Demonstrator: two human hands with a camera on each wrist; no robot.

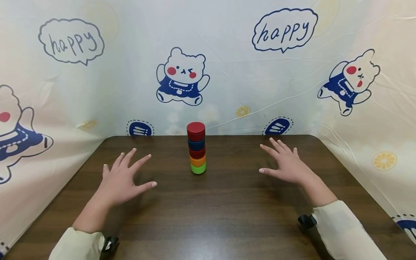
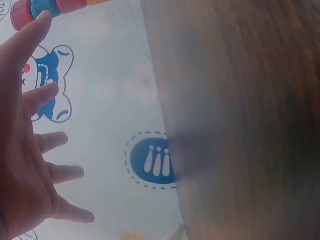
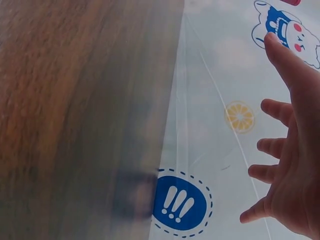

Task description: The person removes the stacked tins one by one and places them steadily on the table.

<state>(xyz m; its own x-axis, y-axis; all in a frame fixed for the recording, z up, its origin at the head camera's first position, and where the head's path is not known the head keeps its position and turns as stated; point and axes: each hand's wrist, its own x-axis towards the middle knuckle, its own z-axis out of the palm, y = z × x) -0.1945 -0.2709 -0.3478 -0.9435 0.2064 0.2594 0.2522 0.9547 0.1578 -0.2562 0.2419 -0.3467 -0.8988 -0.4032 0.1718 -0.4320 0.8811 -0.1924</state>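
Note:
A stack of round blocks [image 1: 196, 148] stands upright near the back middle of the table. From top to bottom it runs red, blue, dark red, orange and green. To its left, my left hand [image 1: 121, 180] spreads its fingers over the table, holding nothing. My right hand [image 1: 287, 162] is on the other side of the stack, fingers also spread and nothing in it. Both hands are apart from the stack. In the left wrist view, part of the stack [image 2: 46, 7] shows at the upper left, beyond the thumb [image 2: 35, 37].
The dark wooden table [image 1: 208, 216] has rounded back corners. Behind it and along both sides hangs a pale cloth [image 1: 227, 86] printed with bears, orange slices and speech bubbles. A black strap [image 1: 307, 221] is on the right wrist, another [image 1: 110, 245] on the left.

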